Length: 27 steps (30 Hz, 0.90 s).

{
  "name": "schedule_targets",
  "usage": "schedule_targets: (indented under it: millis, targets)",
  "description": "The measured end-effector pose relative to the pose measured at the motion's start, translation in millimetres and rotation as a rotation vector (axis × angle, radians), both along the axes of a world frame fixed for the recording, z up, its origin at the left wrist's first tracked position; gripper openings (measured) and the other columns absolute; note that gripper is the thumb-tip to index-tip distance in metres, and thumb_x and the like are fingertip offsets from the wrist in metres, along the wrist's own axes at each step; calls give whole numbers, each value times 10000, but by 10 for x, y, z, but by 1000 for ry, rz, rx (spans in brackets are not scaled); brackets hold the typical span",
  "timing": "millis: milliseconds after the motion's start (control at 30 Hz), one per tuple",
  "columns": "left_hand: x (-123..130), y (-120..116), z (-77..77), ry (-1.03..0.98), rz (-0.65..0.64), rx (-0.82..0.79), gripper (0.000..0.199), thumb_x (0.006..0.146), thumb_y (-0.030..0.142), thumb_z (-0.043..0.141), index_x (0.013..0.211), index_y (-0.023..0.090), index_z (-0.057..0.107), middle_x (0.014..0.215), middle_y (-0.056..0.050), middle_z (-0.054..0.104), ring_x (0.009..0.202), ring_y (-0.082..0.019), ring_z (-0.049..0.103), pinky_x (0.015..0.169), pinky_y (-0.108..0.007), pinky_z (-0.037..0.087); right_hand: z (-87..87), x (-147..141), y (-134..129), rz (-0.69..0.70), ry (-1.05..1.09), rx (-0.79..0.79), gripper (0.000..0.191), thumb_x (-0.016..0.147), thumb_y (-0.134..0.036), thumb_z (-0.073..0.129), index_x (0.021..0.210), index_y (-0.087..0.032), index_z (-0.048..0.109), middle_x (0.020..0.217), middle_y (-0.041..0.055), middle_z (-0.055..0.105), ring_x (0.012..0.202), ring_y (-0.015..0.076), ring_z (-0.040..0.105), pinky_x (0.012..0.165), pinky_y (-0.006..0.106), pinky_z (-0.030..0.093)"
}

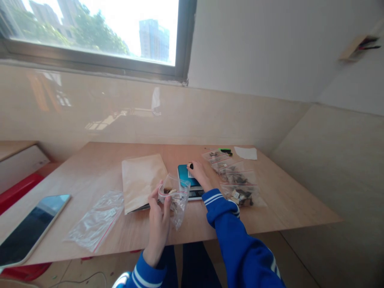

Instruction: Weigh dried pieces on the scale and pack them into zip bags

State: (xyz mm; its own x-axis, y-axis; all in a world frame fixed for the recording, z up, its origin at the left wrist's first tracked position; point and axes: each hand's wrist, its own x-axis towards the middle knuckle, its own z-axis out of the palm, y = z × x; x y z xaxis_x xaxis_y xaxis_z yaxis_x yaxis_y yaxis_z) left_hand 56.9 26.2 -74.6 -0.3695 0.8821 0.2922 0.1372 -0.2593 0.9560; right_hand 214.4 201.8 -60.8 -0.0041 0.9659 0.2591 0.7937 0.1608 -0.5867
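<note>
My left hand (pixel 159 216) holds a clear zip bag (pixel 179 204) with its mouth spread and small brown and pale pieces inside. My right hand (pixel 198 173) is over the blue top of a small digital scale (pixel 183 174), its fingers pinched round a small dark piece. The scale's display faces me at its near edge. A brown paper envelope (pixel 144 176) lies just left of the bag, with something dark under its near edge.
Several filled zip bags (pixel 240 192) lie in a row right of the scale, near a green and black tool (pixel 225 151) and white paper (pixel 246 153). At left are an empty clear bag (pixel 97 220) and a tablet (pixel 33 228).
</note>
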Motion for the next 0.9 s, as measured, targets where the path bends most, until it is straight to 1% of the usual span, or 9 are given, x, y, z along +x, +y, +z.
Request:
schedule_targets:
  millis: [133, 233, 333, 433, 500, 633, 733, 800, 900]
  targets:
    - [-10, -17, 35, -6, -5, 30, 488, 900, 443, 509, 1308, 187, 425, 1361, -168, 532, 1280, -275, 495, 1074, -476, 374, 27, 112, -81, -1, 27, 2, 270, 732, -45, 615, 977, -121, 699, 1092, 150, 704, 1054, 237, 622, 952, 321, 420]
    - [-4, -22, 51, -5, -12, 15, 505, 902, 447, 501, 1317, 173, 414, 1313, -179, 561, 1283, -285, 489, 1069, -497, 374, 91, 187, -170, 11, 76, 23, 263, 710, -3, 588, 909, -126, 709, 1009, 133, 727, 986, 238, 651, 928, 348, 445]
    - [19, -20, 44, 2, -9, 10, 504, 902, 450, 497, 1310, 168, 411, 1303, -184, 565, 1270, -287, 501, 1057, -499, 387, 191, 200, -252, 36, 150, 55, 224, 703, -21, 594, 853, -138, 712, 945, 114, 736, 937, 242, 666, 907, 386, 471]
    - [43, -16, 29, -2, -3, 12, 499, 898, 455, 501, 1301, 174, 413, 1318, -183, 555, 1249, -282, 522, 1042, -486, 408, 343, 139, -345, 102, 247, 78, 207, 710, -100, 643, 903, -142, 706, 960, 95, 735, 897, 219, 679, 848, 367, 520]
    - [53, -13, 27, 3, 1, 12, 496, 896, 460, 501, 1290, 170, 421, 1282, -179, 577, 1240, -281, 529, 1035, -480, 416, 479, 78, -452, 198, 343, 78, 262, 727, -181, 671, 986, -154, 692, 997, 76, 731, 890, 192, 687, 819, 332, 544]
    - [70, -6, 43, 28, 18, 20, 500, 895, 466, 498, 1282, 159, 421, 1253, -181, 588, 1238, -283, 529, 1030, -477, 419, 791, -25, -776, 566, 552, -38, 428, 731, -263, 711, 1149, -204, 646, 1102, 61, 702, 971, 183, 673, 864, 336, 545]
    - [92, -18, 57, 8, 30, 46, 478, 901, 453, 492, 1276, 172, 397, 1326, -188, 543, 1228, -271, 541, 1011, -463, 443, 982, -46, -996, 723, 492, -120, 531, 692, -276, 766, 1204, -254, 624, 1231, 54, 648, 1090, 201, 627, 945, 368, 511]
    - [108, -41, 70, 2, 37, 83, 450, 903, 437, 496, 1257, 180, 389, 1362, -191, 513, 1202, -263, 565, 992, -450, 464, 1051, -19, -1098, 724, 458, -110, 540, 708, -319, 761, 1225, -281, 610, 1296, 45, 609, 1163, 210, 586, 1005, 393, 468]
    - [139, -85, 115, 27, 66, 135, 421, 913, 407, 488, 1243, 174, 372, 1395, -210, 469, 1216, -262, 557, 1013, -461, 450, 1019, 69, -1239, 568, 491, -30, 407, 824, -417, 638, 1206, -276, 615, 1291, 53, 606, 1201, 215, 553, 1034, 412, 435]
